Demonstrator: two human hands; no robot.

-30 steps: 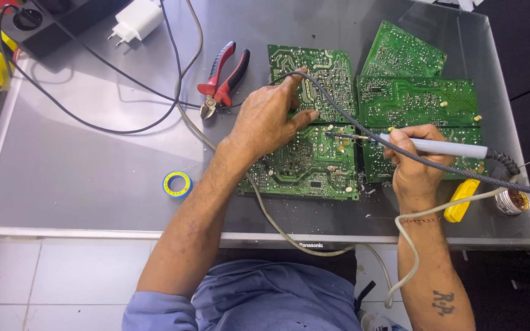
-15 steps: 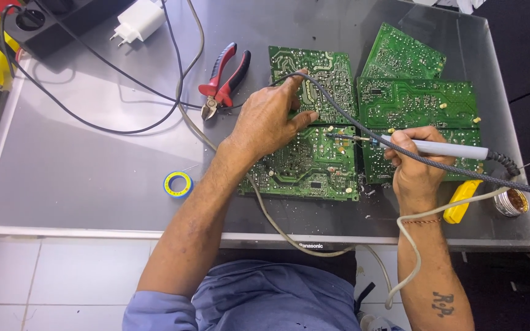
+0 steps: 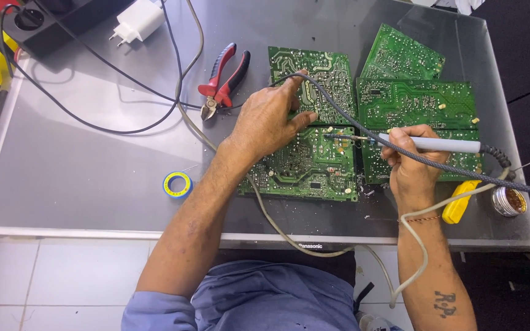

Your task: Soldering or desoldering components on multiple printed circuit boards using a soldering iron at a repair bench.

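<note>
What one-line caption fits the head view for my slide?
Right hand touches a soldering iron tip to a green circuit board while the left hand presses on it.

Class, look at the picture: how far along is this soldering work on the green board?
Set out: cutters, tape roll, tip-cleaner tin. In hand: the left hand presses the near circuit board; the right hand holds the soldering iron, tip at the board's middle. What is left cannot be told: finished joints are too small to judge.
</note>
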